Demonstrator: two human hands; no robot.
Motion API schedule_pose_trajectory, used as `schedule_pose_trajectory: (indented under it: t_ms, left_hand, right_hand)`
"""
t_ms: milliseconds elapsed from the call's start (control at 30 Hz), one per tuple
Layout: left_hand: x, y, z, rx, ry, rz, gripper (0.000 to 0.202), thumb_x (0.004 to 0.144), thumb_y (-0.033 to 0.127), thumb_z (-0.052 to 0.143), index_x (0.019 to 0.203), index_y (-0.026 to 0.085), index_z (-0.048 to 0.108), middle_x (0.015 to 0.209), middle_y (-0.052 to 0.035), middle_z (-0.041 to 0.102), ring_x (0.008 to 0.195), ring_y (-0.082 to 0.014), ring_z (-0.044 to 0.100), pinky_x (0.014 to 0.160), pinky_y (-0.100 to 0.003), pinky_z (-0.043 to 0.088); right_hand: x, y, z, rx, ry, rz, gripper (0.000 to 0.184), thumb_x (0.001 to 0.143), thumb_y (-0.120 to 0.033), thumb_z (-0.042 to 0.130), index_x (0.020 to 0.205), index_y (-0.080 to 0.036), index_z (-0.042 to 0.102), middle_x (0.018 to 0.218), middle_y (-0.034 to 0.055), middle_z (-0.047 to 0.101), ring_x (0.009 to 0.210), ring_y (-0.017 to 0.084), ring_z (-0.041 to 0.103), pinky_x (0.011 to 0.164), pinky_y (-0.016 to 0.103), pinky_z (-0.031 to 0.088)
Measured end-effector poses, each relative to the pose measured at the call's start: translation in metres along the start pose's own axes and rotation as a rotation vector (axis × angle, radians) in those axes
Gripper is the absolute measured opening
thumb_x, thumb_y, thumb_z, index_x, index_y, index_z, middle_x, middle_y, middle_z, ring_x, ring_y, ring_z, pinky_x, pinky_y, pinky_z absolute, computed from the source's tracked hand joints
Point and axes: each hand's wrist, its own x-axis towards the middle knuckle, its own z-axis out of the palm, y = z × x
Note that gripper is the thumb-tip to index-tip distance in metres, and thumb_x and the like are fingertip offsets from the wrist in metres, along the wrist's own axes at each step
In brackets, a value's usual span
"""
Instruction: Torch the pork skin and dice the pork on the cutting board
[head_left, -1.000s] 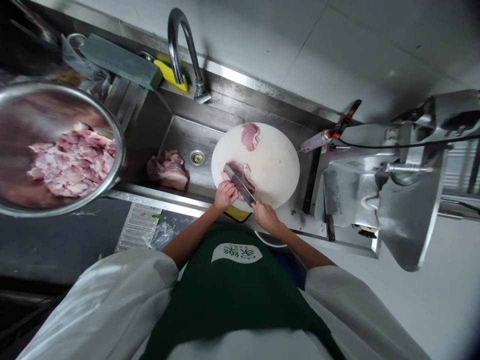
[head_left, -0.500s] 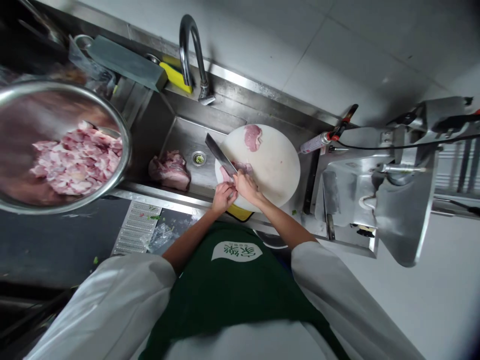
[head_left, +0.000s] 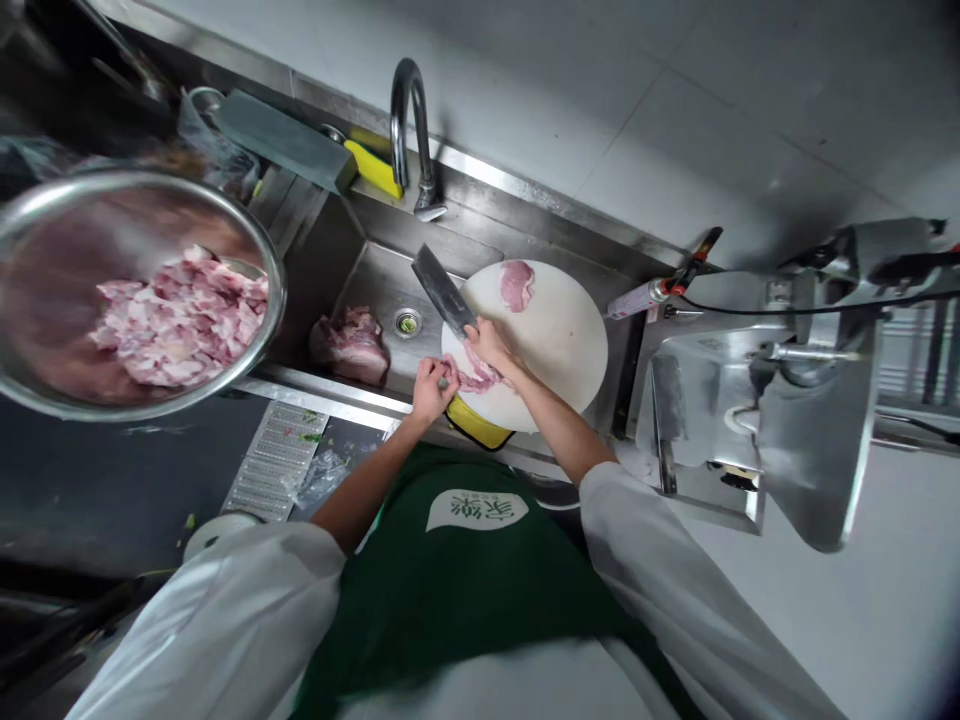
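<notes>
A round white cutting board (head_left: 559, 340) lies over the right part of a steel sink (head_left: 375, 280). My right hand (head_left: 489, 343) grips the handle of a cleaver (head_left: 442, 290), whose blade points up and left over the sink. My left hand (head_left: 433, 385) is closed on the near end of a strip of raw meat (head_left: 474, 375) at the board's near left edge. Another slice of raw meat (head_left: 517, 284) rests at the far side of the board.
A large steel bowl (head_left: 30, 390) with several cut meat pieces (head_left: 180, 318) stands at the left. A lump of raw meat (head_left: 351, 345) lies in the sink by the drain (head_left: 406, 323). A tap (head_left: 411, 130) rises behind. A meat slicer (head_left: 795, 400) stands right.
The cleaver has swung from lying across the meat to pointing up-left over the sink. My right hand moved left onto the board; my left hand now pinches the meat strip.
</notes>
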Motion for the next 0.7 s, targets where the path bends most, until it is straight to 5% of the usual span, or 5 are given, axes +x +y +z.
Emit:
schedule_pose_trajectory:
  t_ms: [100, 233, 333, 467, 700]
  left_hand:
    - [-0.002, 0.001, -0.011, -0.03, 0.137, -0.088, 0.016, 0.092, 0.026, 0.062, 0.078, 0.022, 0.057, 0.088, -0.0048, 0.054, 0.09, -0.0217, 0.056, 0.086, -0.038, 0.048]
    - [-0.01, 0.011, -0.014, 0.021, 0.225, -0.075, 0.012, 0.094, 0.027, 0.062, 0.083, 0.022, 0.061, 0.091, -0.0082, 0.059, 0.093, -0.0243, 0.057, 0.087, -0.041, 0.048]
    - [-0.021, 0.024, -0.003, 0.013, 0.048, 0.087, 0.015, 0.095, 0.031, 0.063, 0.083, 0.022, 0.064, 0.093, -0.0094, 0.064, 0.093, -0.0248, 0.058, 0.087, -0.042, 0.049]
    - [-0.026, 0.028, 0.016, 0.03, -0.177, 0.205, 0.015, 0.098, 0.029, 0.06, 0.097, 0.022, 0.072, 0.103, -0.0111, 0.069, 0.099, -0.0258, 0.059, 0.089, -0.042, 0.047]
    - [-0.014, 0.011, 0.017, 0.105, -0.266, 0.213, 0.021, 0.101, 0.03, 0.058, 0.109, 0.022, 0.075, 0.108, -0.0122, 0.07, 0.112, -0.0294, 0.057, 0.095, -0.044, 0.045]
  right_hand:
    - [-0.019, 0.015, -0.009, -0.019, 0.042, 0.059, 0.041, 0.113, -0.037, 0.032, 0.127, -0.012, 0.062, 0.119, 0.0165, 0.075, 0.111, 0.026, 0.071, 0.093, 0.03, 0.05]
    - [-0.08, 0.039, -0.009, -0.171, 0.008, 0.051, 0.051, 0.113, -0.041, 0.026, 0.141, -0.01, 0.055, 0.113, 0.0203, 0.076, 0.106, 0.03, 0.073, 0.094, 0.036, 0.05]
    - [-0.116, 0.052, -0.001, -0.285, -0.123, -0.023, 0.048, 0.112, -0.041, 0.029, 0.141, -0.012, 0.055, 0.113, 0.0202, 0.076, 0.105, 0.031, 0.074, 0.094, 0.038, 0.05]
    - [-0.127, 0.065, 0.007, -0.362, -0.206, -0.074, 0.045, 0.113, -0.039, 0.028, 0.137, -0.014, 0.056, 0.111, 0.0185, 0.077, 0.105, 0.03, 0.074, 0.094, 0.038, 0.051]
    - [-0.135, 0.094, 0.008, -0.396, -0.242, -0.059, 0.046, 0.113, -0.04, 0.028, 0.143, -0.013, 0.052, 0.108, 0.0174, 0.078, 0.103, 0.03, 0.075, 0.092, 0.036, 0.051]
